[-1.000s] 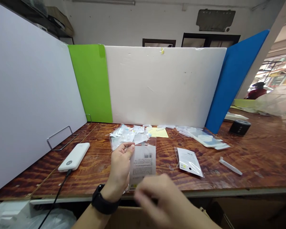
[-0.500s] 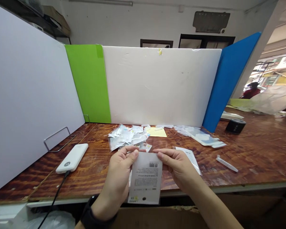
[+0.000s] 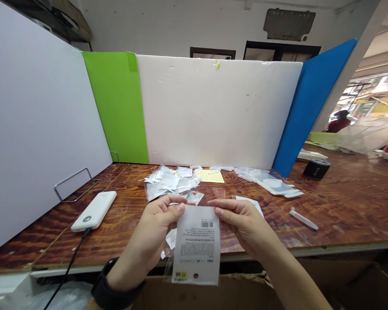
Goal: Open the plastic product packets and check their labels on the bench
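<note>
Pinching: left hand [image 3: 151, 228] and right hand [image 3: 247, 224] clamp the far end of the packet [image 3: 197, 243].
Packet: over the front edge of the bench [image 3: 349, 215].
Right hand: off that end a second ago; the hold is now two-handed.

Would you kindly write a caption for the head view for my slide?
Left hand and right hand hold a barcoded card at a wooden table.
</note>
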### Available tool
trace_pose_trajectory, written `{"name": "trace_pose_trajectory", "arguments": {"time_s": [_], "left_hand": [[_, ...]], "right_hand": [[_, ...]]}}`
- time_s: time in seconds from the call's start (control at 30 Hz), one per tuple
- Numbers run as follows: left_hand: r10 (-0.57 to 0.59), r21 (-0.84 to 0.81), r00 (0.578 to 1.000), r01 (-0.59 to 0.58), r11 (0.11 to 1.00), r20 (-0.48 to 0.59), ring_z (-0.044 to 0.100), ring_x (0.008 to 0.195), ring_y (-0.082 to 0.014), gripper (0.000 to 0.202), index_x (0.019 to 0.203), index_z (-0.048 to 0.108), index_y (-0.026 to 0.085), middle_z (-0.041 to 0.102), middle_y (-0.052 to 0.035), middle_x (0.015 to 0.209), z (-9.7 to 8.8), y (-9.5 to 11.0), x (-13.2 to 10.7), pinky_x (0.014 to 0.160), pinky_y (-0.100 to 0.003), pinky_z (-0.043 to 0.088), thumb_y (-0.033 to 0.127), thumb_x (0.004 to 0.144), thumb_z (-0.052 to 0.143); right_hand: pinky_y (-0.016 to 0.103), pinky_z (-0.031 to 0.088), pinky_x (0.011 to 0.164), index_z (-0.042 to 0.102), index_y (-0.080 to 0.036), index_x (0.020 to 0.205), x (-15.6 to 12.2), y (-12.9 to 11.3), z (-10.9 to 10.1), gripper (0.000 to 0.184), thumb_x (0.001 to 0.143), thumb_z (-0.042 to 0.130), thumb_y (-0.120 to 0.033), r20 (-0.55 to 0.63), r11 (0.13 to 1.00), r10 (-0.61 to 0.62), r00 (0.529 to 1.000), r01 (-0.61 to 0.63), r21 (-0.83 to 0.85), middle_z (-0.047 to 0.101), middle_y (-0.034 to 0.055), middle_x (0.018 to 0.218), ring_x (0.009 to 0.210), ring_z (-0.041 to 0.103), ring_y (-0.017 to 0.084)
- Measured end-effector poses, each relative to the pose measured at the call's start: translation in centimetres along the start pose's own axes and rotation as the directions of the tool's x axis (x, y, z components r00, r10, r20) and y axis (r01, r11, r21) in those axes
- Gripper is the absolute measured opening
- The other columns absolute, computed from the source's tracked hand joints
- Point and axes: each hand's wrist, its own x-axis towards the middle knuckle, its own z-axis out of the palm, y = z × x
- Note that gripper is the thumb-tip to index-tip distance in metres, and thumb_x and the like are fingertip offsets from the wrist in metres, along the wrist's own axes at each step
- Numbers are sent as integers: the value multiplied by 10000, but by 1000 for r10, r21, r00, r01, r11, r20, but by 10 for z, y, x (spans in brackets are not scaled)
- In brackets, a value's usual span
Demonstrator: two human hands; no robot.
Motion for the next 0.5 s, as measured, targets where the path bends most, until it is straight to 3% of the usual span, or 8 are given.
{"name": "trace_pose_trajectory", "arguments": {"time_s": [0.1,0.27,0.4,0.5], "left_hand": [[-61,137,994,48,989,95,555,460,-127,244,817,636,147,616,-4,550,-8,0,0,358,-178,402,344,704,724],[-96,184,983,66,981,156,581,510,-142,276,847,636,149,649,-16,594,-15,2,-2,429,-219,458,356,697,740],[-30,181,988,3,984,149,625,571,-162,346,1028,665,203,715,-34,679,-17,5,-6,493,-242,489,300,703,738],[58,212,988,-88,973,141,645,626,-159,191,869,754,217,747,-42,749,-20,5,-9,567,-240,506,200,682,718]], "right_hand": [[254,530,637,769,-199,816,-1,2,-2,162,693,774,-303,-22,996,-31,999,29,-80,746,37,790,692,666,139],[263,515,612,778,-215,810,-3,3,-4,159,699,762,-328,-27,987,-22,999,17,-159,743,49,787,688,655,155],[274,520,626,782,-239,811,-4,3,-4,119,715,739,-293,20,986,-81,997,83,-146,752,45,804,706,660,165],[275,525,624,782,-254,776,-5,5,-4,134,724,676,-189,44,970,-157,987,163,-180,756,27,773,697,668,165]]}}
